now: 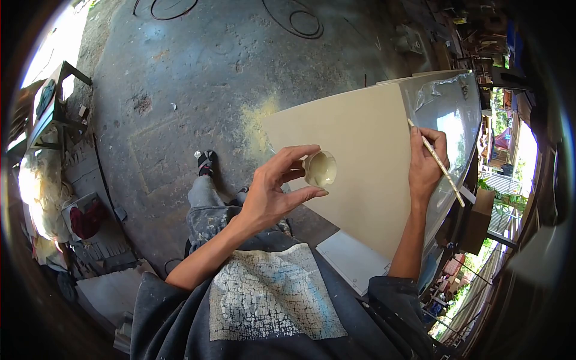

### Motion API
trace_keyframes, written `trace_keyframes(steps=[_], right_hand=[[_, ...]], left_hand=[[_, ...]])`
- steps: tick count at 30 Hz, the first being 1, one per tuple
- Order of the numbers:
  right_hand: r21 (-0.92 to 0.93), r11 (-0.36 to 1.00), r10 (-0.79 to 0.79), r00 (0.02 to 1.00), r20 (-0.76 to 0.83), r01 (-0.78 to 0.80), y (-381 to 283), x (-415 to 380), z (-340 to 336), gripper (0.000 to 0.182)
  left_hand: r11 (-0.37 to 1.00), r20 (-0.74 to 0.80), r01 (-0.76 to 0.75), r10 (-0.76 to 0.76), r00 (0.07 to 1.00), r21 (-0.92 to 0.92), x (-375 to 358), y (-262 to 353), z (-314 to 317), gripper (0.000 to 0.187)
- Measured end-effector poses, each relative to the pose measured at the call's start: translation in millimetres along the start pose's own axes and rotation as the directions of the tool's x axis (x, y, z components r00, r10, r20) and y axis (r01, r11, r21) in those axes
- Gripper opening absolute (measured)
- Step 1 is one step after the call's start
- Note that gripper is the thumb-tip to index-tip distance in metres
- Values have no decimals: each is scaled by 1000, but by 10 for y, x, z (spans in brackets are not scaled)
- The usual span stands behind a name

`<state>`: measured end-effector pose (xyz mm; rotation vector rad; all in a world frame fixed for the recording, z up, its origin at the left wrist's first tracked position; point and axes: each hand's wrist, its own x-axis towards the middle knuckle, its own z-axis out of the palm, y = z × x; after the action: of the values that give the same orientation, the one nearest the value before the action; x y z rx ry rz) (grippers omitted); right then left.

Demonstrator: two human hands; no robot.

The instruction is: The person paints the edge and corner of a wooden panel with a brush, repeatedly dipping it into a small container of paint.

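Held between the thumb and fingers of my left hand (273, 186) is a small cup (321, 170), tilted so its mouth faces me, with pale cream paint coating its inside. Farther right, my right hand (427, 159) is closed around a slim, paint-flecked paintbrush (436, 157). One end of the brush points away from me, near where the beige panel (354, 138) meets a sheet of clear plastic (447, 108). The cup overlaps the panel's left side in this view. My right wrist passes over the panel's right edge.
A white board (351, 258) lies close to my body, below the panel. Yellowish overspray (257, 129) marks the concrete floor (180, 72) beyond the panel's left corner. At the left stand a bench (54, 114) and a box with a dark red cloth (88, 219). Cables (294, 21) coil on the far floor.
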<state>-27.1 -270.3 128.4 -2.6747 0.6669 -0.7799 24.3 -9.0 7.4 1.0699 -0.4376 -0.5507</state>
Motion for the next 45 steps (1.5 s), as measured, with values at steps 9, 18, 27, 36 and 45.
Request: trace_keyframes(steps=[9,18,27,36,45], right_hand=[[1,1000,10,1000,1,-10,9,5,0,17],[-30,999,13,1000,1,-13,-33,16,-5,18],[-37,999,3,1000,2,-3,-54,23,2,17],[-4,1000,21,1000,-7,-21,-77,36,26,18],[-39,999,9,1000,14,-8,-29,38,22,19]], left_hand=[[1000,18,14,-13,1000,-15,11,18,-10,64],[999,55,36,-36,998,8,3,10,-31,70],[1000,35,27,-27,999,0,0,12,-32,67],[1000,-3,3,-3,1000,-5,-5,6,-15,62],[1000,12,21,-21,1000,2,-11,19,-31,64]])
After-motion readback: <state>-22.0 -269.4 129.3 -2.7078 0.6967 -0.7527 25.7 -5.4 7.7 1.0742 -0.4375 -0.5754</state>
